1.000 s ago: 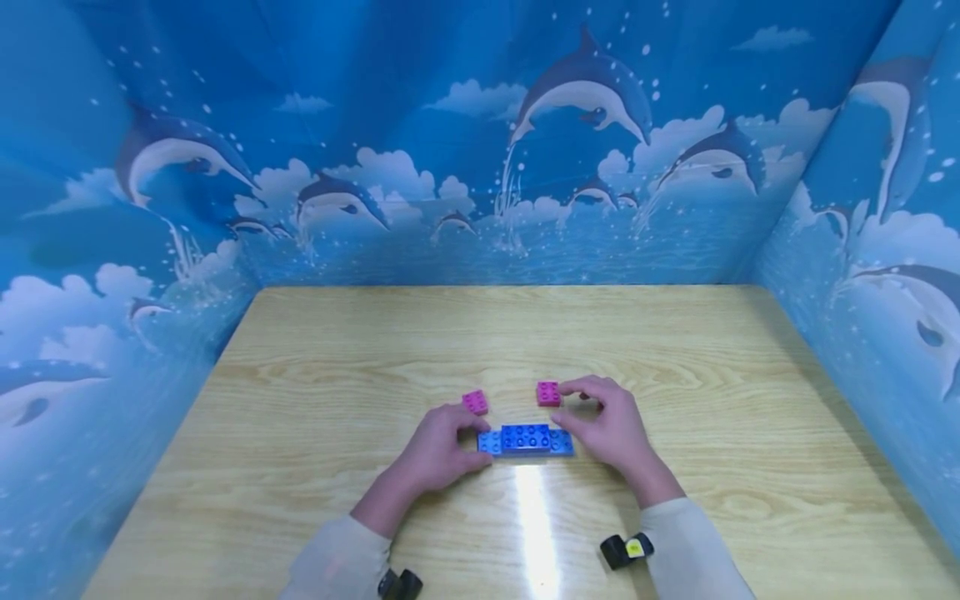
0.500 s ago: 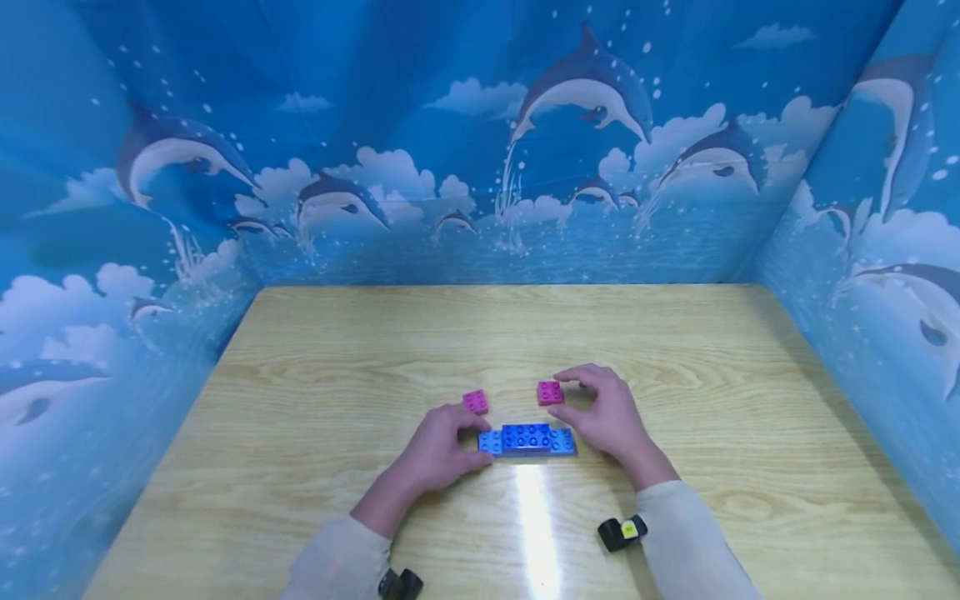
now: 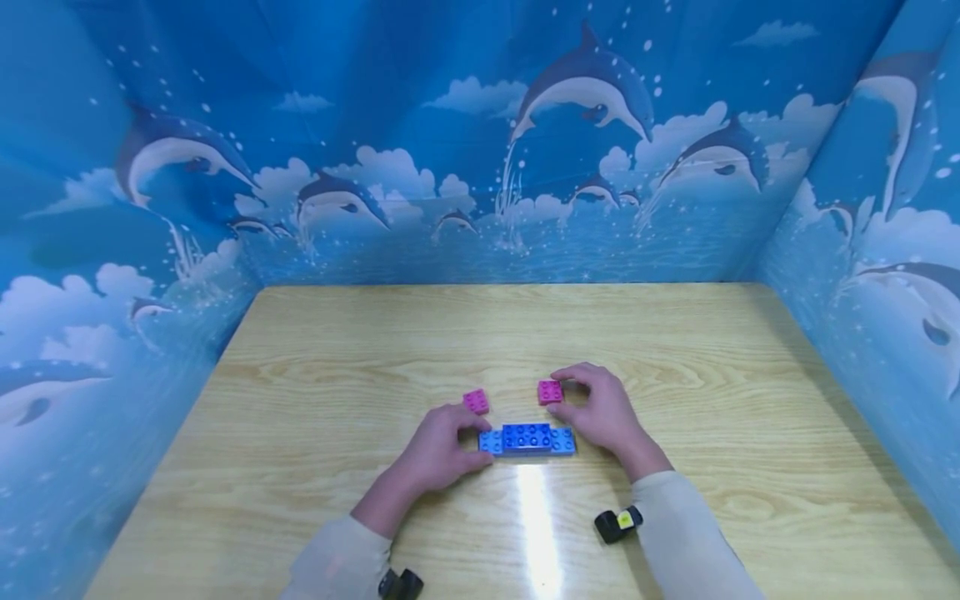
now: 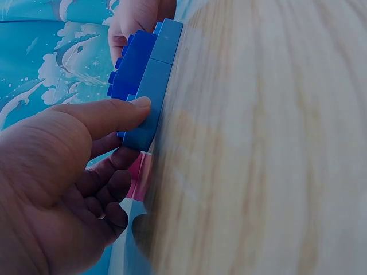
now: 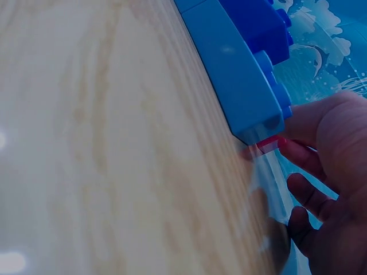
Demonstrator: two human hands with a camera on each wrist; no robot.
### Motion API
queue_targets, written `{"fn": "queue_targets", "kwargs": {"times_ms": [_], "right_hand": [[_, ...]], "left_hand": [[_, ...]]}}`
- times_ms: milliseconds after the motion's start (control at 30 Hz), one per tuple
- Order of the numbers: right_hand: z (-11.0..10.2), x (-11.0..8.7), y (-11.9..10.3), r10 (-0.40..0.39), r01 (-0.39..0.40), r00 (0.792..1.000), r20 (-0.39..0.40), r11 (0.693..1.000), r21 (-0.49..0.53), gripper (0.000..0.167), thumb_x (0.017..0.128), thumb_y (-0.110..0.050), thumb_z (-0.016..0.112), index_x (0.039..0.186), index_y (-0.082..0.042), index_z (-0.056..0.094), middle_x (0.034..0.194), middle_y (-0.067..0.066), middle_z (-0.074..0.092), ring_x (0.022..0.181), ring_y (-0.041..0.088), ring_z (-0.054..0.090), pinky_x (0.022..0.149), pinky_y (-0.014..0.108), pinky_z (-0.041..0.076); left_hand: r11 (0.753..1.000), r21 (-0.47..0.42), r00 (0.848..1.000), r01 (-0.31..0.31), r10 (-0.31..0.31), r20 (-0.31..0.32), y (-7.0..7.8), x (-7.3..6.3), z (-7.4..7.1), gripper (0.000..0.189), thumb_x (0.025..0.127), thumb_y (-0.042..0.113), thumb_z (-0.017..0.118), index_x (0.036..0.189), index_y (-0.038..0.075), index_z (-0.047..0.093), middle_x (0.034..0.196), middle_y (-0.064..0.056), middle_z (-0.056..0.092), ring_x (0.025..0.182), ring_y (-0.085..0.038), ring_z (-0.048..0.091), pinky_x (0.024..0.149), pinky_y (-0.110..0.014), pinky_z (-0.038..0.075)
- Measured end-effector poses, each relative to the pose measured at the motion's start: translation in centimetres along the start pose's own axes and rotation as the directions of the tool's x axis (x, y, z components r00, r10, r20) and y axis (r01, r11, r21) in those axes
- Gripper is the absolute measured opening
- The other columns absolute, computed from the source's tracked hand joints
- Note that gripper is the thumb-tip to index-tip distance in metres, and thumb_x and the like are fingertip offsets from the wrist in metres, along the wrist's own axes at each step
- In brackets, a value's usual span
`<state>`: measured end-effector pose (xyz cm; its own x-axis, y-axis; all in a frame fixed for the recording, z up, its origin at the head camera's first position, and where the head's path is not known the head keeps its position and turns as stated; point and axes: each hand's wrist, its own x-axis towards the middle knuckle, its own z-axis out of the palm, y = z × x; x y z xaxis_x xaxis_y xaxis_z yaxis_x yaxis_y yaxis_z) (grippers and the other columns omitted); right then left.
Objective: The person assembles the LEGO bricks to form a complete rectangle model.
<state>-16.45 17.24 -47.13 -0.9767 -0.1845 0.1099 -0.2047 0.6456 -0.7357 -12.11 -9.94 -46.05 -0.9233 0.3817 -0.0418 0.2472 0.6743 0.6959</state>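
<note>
Two light blue toy building bricks (image 3: 562, 442) lie end to end, with a dark blue brick (image 3: 527, 435) stacked across their middle. My left hand (image 3: 441, 448) pinches the left end of this row, thumb at the front and index finger behind, as the left wrist view shows. Behind the row sits a square pink brick (image 3: 550, 392); my right hand (image 3: 602, 410) pinches it, index finger at its back edge and thumb at its front. A second pink brick (image 3: 476, 402) lies just beyond my left fingers. In the right wrist view the held pink brick (image 5: 268, 144) is mostly hidden.
All the bricks are on a light wood-grain table (image 3: 360, 333). Blue curtains printed with dolphins (image 3: 585, 92) enclose its back and sides. Black wrist cameras (image 3: 618, 523) sit by both sleeves. A bright reflection streaks the tabletop in front of the row.
My right hand has shifted slightly left and back, and its index finger and thumb have come around the right pink brick. My left hand stays on the blue row.
</note>
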Motion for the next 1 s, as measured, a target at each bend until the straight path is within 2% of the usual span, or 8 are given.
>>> {"fn": "queue_targets", "kwargs": {"times_ms": [567, 867, 1000], "right_hand": [[-0.07, 0.16, -0.27, -0.002, 0.002, 0.999, 0.032, 1.000, -0.031, 0.037, 0.084, -0.016, 0.082, 0.118, -0.010, 0.070, 0.115, 0.005, 0.067, 0.107, 0.028, 0.060, 0.094, 0.047, 0.048], [-0.35, -0.11, -0.39, 0.046, -0.045, 0.999, 0.026, 0.999, -0.012, 0.037, 0.084, -0.017, 0.083, 0.118, -0.012, 0.070, 0.117, 0.004, 0.066, 0.108, 0.029, 0.061, 0.094, 0.048, 0.049], [-0.51, -0.30, -0.40, 0.052, -0.052, 0.999, 0.018, 0.999, -0.002, 0.036, 0.083, -0.017, 0.083, 0.116, -0.013, 0.070, 0.116, 0.003, 0.066, 0.106, 0.028, 0.061, 0.092, 0.047, 0.050]], "left_hand": [[1.000, -0.023, 1.000, 0.002, -0.002, 0.002, -0.09, 0.09, 0.05, 0.038, 0.075, 0.023, 0.088, 0.109, 0.011, 0.074, 0.105, 0.003, 0.067, 0.105, -0.021, 0.059, 0.097, -0.044, 0.046], [0.999, -0.031, 1.000, 0.008, -0.008, 0.000, -0.02, 0.03, 0.06, 0.039, 0.075, 0.022, 0.088, 0.109, 0.011, 0.074, 0.105, 0.002, 0.067, 0.107, -0.023, 0.059, 0.099, -0.045, 0.045], [0.999, -0.037, 1.000, -0.004, 0.004, -0.006, -0.19, 0.08, 0.13, 0.037, 0.075, 0.021, 0.088, 0.108, 0.011, 0.074, 0.102, 0.005, 0.066, 0.103, -0.020, 0.059, 0.096, -0.043, 0.046]]}}
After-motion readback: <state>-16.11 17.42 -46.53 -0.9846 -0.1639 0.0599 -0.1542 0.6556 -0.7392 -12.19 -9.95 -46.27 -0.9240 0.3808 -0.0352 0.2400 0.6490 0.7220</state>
